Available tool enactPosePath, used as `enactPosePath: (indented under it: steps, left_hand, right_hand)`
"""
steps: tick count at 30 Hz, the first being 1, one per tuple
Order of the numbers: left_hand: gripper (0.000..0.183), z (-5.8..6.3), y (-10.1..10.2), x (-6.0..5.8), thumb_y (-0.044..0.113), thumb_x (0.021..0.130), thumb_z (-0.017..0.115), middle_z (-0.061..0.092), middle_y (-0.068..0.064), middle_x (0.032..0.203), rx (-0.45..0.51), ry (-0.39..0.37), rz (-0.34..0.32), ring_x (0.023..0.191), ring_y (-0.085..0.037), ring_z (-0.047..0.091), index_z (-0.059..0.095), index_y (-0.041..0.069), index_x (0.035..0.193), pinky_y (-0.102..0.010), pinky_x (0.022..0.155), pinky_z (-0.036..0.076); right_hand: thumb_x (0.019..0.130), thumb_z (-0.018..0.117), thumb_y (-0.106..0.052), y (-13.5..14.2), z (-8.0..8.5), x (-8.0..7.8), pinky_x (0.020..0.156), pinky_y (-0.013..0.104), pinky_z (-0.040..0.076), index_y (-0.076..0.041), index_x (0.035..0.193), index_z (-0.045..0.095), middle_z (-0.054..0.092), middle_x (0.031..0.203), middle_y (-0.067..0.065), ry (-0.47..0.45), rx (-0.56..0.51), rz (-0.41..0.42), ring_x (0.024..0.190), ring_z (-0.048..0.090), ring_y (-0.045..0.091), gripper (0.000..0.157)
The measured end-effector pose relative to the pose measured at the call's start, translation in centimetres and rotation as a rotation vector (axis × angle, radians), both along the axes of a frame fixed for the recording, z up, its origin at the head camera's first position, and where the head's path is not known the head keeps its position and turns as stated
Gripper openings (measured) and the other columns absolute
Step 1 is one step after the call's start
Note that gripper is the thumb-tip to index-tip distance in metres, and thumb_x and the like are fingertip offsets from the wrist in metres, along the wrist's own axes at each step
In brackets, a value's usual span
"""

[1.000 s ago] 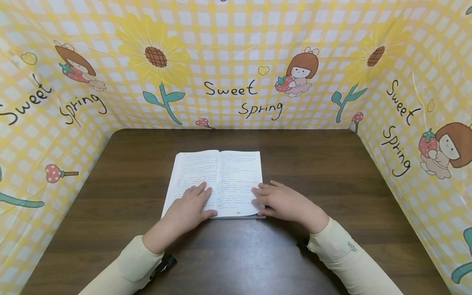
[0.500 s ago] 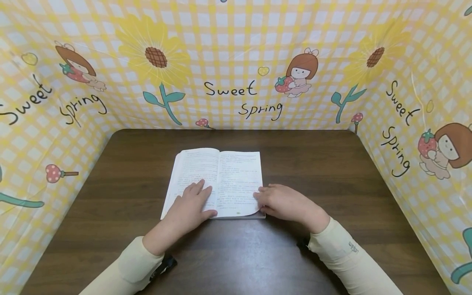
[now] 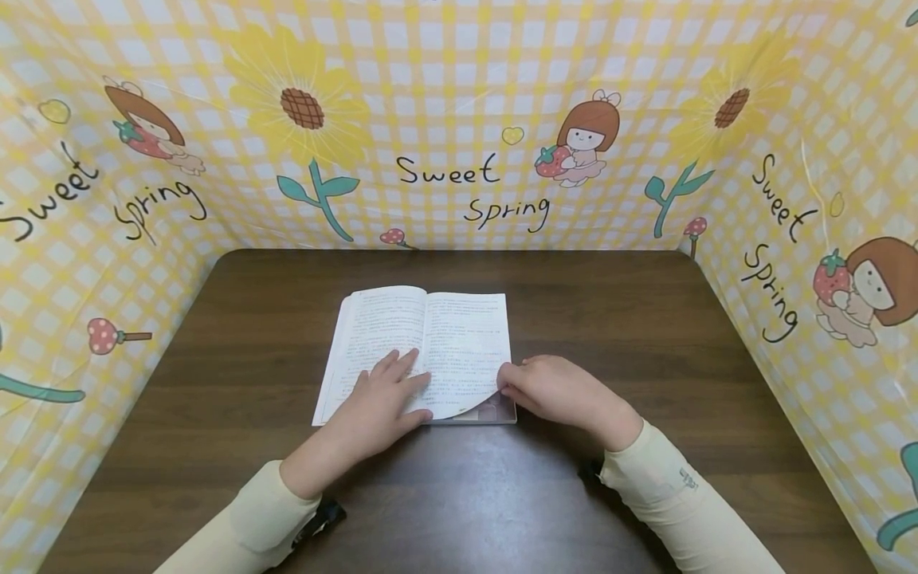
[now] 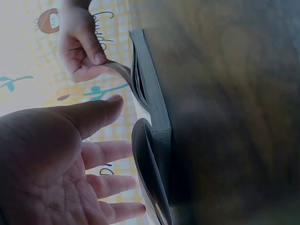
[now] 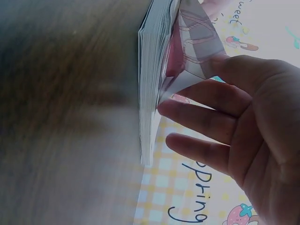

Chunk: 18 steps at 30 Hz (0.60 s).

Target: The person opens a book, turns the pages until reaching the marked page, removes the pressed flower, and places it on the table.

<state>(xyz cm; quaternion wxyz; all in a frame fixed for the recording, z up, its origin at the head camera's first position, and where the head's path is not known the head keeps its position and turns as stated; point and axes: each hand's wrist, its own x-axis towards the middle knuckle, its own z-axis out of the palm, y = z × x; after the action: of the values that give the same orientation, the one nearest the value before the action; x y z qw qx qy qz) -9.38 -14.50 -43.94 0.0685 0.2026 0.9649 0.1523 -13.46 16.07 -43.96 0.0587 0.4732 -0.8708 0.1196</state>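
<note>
White and open, the book (image 3: pixel 387 323) lay midway across the brown tabletop (image 3: pixel 459 502). The left hand (image 3: pixel 369 406) touched its left side, fingers spread; the right hand (image 3: pixel 562 392) pinched a page (image 3: pixel 466 335) by its raised near corner.

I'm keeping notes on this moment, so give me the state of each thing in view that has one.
Book: open, face up
Right page: near outer corner lifted, bent
Left hand: fingers spread, on the book
Right hand: pinching the right page
Cloth: hung upright
</note>
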Motion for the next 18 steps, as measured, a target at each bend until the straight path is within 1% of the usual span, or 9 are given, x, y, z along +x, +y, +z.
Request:
enactPosePath:
  steps: [1, 2, 5, 8, 14, 18]
  left_hand:
    - [0.059, -0.02, 0.03, 0.01, 0.045, 0.092, 0.074, 0.035, -0.016, 0.165, -0.005, -0.003, 0.0, 0.152, -0.043, 0.027, 0.063, 0.014, 0.141, -0.077, 0.108, 0.03]
    - [0.058, -0.07, 0.05, 0.01, 0.047, 0.092, 0.074, 0.035, -0.016, 0.165, -0.011, -0.005, 0.0, 0.153, -0.043, 0.027, 0.065, 0.014, 0.14, -0.077, 0.107, 0.031]
    - [0.057, -0.18, 0.1, 0.03, 0.05, 0.092, 0.073, 0.035, -0.015, 0.165, -0.026, -0.009, -0.002, 0.153, -0.043, 0.026, 0.067, 0.014, 0.137, -0.078, 0.107, 0.031]
    - [0.058, -0.27, 0.11, 0.06, 0.051, 0.091, 0.073, 0.035, -0.015, 0.165, -0.035, -0.011, -0.001, 0.153, -0.043, 0.025, 0.068, 0.015, 0.137, -0.079, 0.106, 0.03]
    - [0.06, -0.47, 0.15, 0.06, 0.053, 0.089, 0.075, 0.037, -0.015, 0.164, -0.048, 0.002, 0.0, 0.153, -0.043, 0.027, 0.068, 0.016, 0.137, -0.079, 0.105, 0.032]
    - [0.058, -0.53, 0.24, 0.01, 0.052, 0.089, 0.076, 0.039, -0.015, 0.163, -0.049, 0.015, 0.012, 0.151, -0.043, 0.03, 0.069, 0.017, 0.135, -0.078, 0.105, 0.033]
  right_hand:
    - [0.099, 0.068, -0.017, 0.03, 0.03, 0.01, 0.06, 0.026, 0.043, -0.02, 0.093, 0.059, 0.05, 0.064, -0.013, 0.012, -0.002, -0.004, 0.057, 0.041, 0.008, 0.011]
    - [0.099, 0.068, -0.018, 0.06, 0.04, 0.01, 0.058, 0.025, 0.041, -0.02, 0.094, 0.059, 0.049, 0.062, -0.013, 0.026, -0.006, -0.006, 0.056, 0.04, 0.009, 0.01]
    - [0.099, 0.067, -0.017, 0.09, 0.05, 0.0, 0.055, 0.025, 0.039, -0.02, 0.095, 0.059, 0.046, 0.06, -0.013, 0.067, -0.023, -0.008, 0.055, 0.038, 0.009, 0.009]
    - [0.098, 0.068, -0.017, 0.03, 0.18, 0.02, 0.055, 0.027, 0.041, -0.02, 0.094, 0.06, 0.046, 0.059, -0.014, 0.116, -0.047, -0.006, 0.054, 0.039, 0.009, 0.009]
    - [0.097, 0.07, -0.019, -0.21, 0.63, 0.18, 0.063, 0.03, 0.049, -0.02, 0.096, 0.064, 0.06, 0.067, -0.016, 0.184, -0.088, -0.009, 0.058, 0.048, 0.008, 0.006]
    - [0.097, 0.07, -0.019, -0.34, 0.72, 0.25, 0.067, 0.03, 0.051, -0.02, 0.097, 0.065, 0.065, 0.073, -0.017, 0.213, -0.108, -0.005, 0.061, 0.054, 0.005, 0.005]
